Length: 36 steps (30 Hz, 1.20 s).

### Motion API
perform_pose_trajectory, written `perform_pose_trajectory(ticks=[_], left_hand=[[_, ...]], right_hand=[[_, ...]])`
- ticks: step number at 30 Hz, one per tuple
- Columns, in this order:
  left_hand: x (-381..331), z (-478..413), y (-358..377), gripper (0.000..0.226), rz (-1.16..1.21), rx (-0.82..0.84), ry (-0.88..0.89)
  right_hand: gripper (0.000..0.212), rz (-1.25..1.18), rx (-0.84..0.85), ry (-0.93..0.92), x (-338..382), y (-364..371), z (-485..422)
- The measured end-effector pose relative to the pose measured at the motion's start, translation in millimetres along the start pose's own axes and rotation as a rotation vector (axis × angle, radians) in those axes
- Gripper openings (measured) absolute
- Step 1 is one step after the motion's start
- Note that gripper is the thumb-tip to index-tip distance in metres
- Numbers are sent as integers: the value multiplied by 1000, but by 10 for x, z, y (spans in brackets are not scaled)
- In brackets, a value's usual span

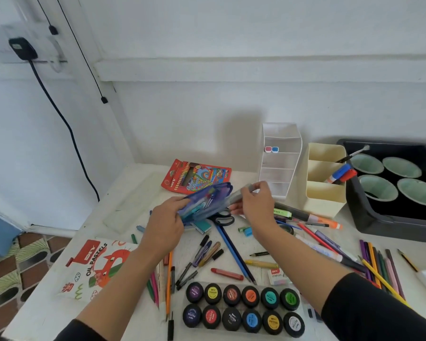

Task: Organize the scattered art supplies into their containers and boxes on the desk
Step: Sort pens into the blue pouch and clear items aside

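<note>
My left hand (pixel 166 223) grips a blue see-through pencil case (pixel 208 200) with pens inside, held tilted above the white desk (pixel 123 193). My right hand (pixel 255 205) pinches a grey marker (pixel 241 194) at the case's open right end. Loose pens, pencils and crayons (pixel 207 254) lie scattered on the desk under both hands. Black scissors (pixel 223 219) lie just below the case.
A white tiered organizer (pixel 279 161) and a cream pen holder (pixel 324 178) stand at the back right, beside a black tray (pixel 369 215) with green cups. A red colour pencil box (pixel 197 177), an oil pastels box (pixel 94 267) and a poster paint set (pixel 244 306) lie around.
</note>
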<state>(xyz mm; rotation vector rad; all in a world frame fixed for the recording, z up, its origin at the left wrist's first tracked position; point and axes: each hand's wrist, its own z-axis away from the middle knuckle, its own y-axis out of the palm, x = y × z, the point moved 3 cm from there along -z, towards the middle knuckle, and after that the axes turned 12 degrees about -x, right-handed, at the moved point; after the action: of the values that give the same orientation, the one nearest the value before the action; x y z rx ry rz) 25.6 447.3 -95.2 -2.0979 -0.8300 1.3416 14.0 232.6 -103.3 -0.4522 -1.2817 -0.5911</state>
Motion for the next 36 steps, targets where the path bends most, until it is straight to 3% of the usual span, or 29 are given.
perform_pose_trajectory(ticks=[5,9,13,16,19,22,24,27,31,36], left_hand=[[-74,68,29,78,94,161,97],[-77,152,63,85,202,234,50],[-152,137,110,80,282,255,25],[-162,103,152,76,325,312,21],[-130,8,184,70,320,352,24],[-159,-152,173,67,321,321,19],[-183,-239,139,70,348,305,5],[-189,-331,103,71,324,341,17],[-91,-458,90,64,291,399,5],[-18,-514,80,37,120,436,70]], right_hand=[[6,-28,17,44,-37,158,64],[10,-22,8,44,53,195,-27],[11,317,341,42,101,265,121],[12,600,319,-256,189,185,84],[18,920,183,-747,213,57,-15],[9,938,103,-1157,189,-102,-7],[27,954,71,-1270,197,-239,-25],[41,964,178,-1179,195,-491,-85],[21,920,389,-931,137,-692,-160],[23,851,274,-826,129,-640,-116]])
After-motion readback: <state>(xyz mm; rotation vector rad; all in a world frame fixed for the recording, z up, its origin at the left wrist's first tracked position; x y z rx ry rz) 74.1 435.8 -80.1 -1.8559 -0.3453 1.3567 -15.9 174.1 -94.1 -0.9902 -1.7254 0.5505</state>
